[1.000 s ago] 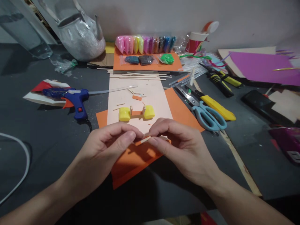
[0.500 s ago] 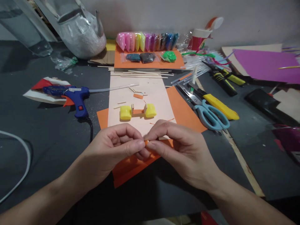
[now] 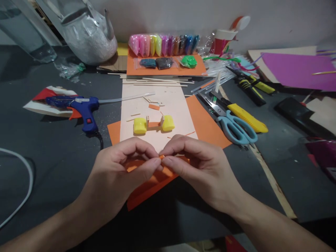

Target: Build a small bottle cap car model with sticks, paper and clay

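Orange bit mostly covered now

A second ago a pale strip was visible on it too; it's probably being pressed or folded, tbh. It's pinched between nearly closed thumbs and fingers of left hand and right hand, over the orange sheet.

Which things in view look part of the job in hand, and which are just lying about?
Likely part of it:
- small orange piece, pinched between left hand and right hand
- two rounded yellow blocks
- pale rectangular sheet under them
- perhaps the blue pistol-shaped glue gun

Probably lying about:
- silvery round metal kettle
- flat purple sheet
- red-and-white cup
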`<action>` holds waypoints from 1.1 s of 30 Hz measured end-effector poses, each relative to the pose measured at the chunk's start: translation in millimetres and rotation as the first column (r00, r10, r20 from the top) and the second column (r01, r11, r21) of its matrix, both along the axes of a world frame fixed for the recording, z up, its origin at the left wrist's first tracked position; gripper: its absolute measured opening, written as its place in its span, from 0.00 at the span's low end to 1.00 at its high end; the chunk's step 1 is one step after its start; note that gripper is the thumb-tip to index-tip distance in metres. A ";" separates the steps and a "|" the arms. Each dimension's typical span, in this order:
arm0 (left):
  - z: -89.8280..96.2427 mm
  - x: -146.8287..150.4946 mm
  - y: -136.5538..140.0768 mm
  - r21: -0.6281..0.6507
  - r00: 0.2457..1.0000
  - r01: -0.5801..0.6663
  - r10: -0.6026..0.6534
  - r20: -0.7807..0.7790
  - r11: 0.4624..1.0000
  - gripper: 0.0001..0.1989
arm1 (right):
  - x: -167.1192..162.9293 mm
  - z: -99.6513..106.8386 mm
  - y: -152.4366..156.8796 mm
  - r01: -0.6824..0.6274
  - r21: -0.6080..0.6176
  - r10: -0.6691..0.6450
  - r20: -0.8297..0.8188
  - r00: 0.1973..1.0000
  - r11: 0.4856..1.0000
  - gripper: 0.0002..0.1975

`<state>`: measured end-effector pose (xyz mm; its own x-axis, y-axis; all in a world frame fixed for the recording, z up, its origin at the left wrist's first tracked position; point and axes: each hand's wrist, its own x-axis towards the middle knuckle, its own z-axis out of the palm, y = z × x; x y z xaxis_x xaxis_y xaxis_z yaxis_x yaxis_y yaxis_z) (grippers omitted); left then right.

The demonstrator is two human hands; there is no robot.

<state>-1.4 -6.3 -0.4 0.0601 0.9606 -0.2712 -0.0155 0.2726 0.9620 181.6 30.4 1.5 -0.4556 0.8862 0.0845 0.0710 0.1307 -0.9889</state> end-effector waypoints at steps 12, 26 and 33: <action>-0.1 -6.8 -5.2 0.382 0.851 0.203 0.030 -0.524 0.902 0.06 | -3.8 -2.8 -1.5 0.047 0.086 -0.050 0.036 0.998 0.995 0.05; 4.9 -6.4 -3.0 0.189 0.948 0.077 -0.013 -0.318 0.979 0.03 | -1.4 -1.4 5.0 -0.059 -0.207 0.036 -0.110 0.993 0.977 0.03; 5.8 -3.4 0.3 -0.067 0.999 0.034 -0.035 -0.015 0.997 0.04 | -2.6 -4.3 5.2 -0.056 -0.199 0.030 -0.131 0.991 0.978 0.10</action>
